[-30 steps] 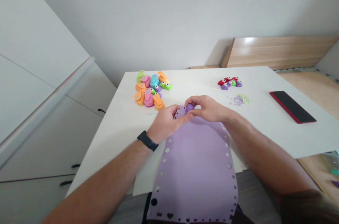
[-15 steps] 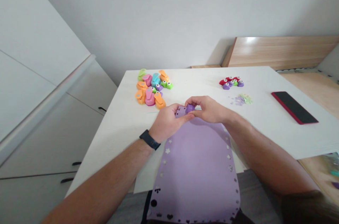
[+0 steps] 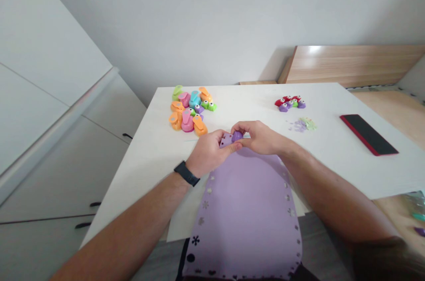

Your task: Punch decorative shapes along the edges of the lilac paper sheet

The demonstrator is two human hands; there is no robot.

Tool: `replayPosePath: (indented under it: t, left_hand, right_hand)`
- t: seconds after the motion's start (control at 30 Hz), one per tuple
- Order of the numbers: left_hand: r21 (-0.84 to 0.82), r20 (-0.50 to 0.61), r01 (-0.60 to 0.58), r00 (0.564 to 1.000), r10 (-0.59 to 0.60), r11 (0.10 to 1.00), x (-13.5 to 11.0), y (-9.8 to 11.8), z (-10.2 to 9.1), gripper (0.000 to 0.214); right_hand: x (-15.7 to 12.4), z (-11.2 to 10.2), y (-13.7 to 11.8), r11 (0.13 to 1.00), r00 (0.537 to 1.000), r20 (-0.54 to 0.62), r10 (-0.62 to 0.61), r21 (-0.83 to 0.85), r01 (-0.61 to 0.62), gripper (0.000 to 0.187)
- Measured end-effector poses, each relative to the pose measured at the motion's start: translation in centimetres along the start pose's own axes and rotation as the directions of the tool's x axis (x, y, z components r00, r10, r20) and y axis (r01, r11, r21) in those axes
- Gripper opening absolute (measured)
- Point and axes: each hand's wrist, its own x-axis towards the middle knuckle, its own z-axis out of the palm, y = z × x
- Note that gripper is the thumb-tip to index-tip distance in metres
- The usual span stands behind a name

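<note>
A purple sheet of paper (image 3: 252, 210) lies over the table's front edge and hangs toward me, with small shapes punched along its borders. At its far edge sits a small purple craft punch (image 3: 237, 136), gripped between the fingers and thumb of my right hand (image 3: 260, 137). My left hand (image 3: 210, 148) pinches the sheet's far left corner, its thumb reaching across to the punch. Star-like holes show in the strip of paper between the hands. Part of the punch is hidden by my fingers.
Larger lever punches (image 3: 187, 119) in several colours stand at the back left. Small eyed punches (image 3: 289, 103) are grouped at the back right, with paper cut-outs (image 3: 302, 125) before them. A black and red flat object (image 3: 368, 134) lies on the right of the white table (image 3: 139, 157).
The purple sheet's lower part has shifted slightly, and the punch has moved a little to the left along the far edge. Both hands keep their hold.
</note>
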Motion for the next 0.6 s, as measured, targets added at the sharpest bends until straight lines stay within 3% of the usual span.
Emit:
replayPosePath:
  t: [0.6]
  left_hand:
    - [0.051,-0.018,-0.027,0.999,0.028,0.998,-0.2,1.1,-0.4,0.057]
  right_hand:
    - [-0.3,-0.3,-0.1,0.998,0.999,0.004,-0.054,0.035,0.054,0.026]
